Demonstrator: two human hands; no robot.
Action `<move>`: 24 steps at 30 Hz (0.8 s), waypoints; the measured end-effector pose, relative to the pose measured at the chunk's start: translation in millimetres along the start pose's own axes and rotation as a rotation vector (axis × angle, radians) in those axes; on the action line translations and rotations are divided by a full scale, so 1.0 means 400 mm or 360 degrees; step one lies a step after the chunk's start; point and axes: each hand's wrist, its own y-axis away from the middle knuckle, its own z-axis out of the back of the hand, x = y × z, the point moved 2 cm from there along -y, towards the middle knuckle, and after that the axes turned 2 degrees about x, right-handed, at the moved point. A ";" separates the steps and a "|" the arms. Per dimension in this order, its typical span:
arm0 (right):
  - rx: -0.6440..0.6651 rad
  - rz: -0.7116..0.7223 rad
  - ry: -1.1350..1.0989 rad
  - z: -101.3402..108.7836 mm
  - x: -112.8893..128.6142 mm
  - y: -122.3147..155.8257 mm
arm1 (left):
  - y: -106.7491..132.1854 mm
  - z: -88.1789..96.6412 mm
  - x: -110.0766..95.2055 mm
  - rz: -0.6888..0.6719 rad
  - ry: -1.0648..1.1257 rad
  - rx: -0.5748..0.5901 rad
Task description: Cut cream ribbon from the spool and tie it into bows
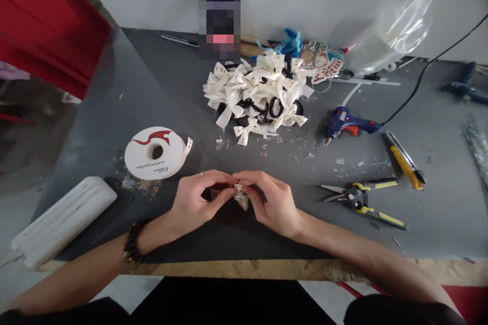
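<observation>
Red chair (49,25): far L, beyond table (179,236) edge.
White block (64,221): long, slim, lying at a slant nr front L corner of table.
Spool (143,162): white, flat side up, red swoosh + "Ribbon" lettering, short ribbon end sticking out on its R; just beyond L hand.
L hand (196,200): thumb + fingertips pinched tog. on small bow; dark bead bracelet (134,242) on wrist.
Bow (241,200): white ribbon, held betw. both hands' fingertips, above table nr front edge; partly hidden by fingers.
Bow pile (253,86): centre back, many white bows w/ dark lettering, tangled w/ black hair ties (276,107); clear scraps in front of it.
R hand (272,203): thumb + forefinger pinched on same bow, tips v. close to L hand's.
Glue gun (348,123): blue, orange trigger, R of pile, black cord running up R.
Snips (358,197): black + yellow handles spread, blades pointing L toward R hand.
Knife (406,160): yellow/black box cutter, far side of snips.
</observation>
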 end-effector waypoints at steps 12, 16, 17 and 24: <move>-0.0050 -0.0317 -0.0213 0.013 0.000 -0.012 | 0.002 -0.005 0.006 0.0319 0.0212 0.0081; -0.0066 -0.0387 -0.0285 0.013 0.004 -0.012 | 0.011 -0.009 0.018 0.0285 0.0356 0.0028; -0.0051 -0.0409 -0.0294 0.012 0.004 -0.013 | 0.013 -0.010 0.020 0.0260 0.0377 0.0037; 0.0043 -0.0682 -0.0513 0.009 -0.009 -0.014 | 0.014 -0.012 0.024 0.0153 0.0382 -0.0013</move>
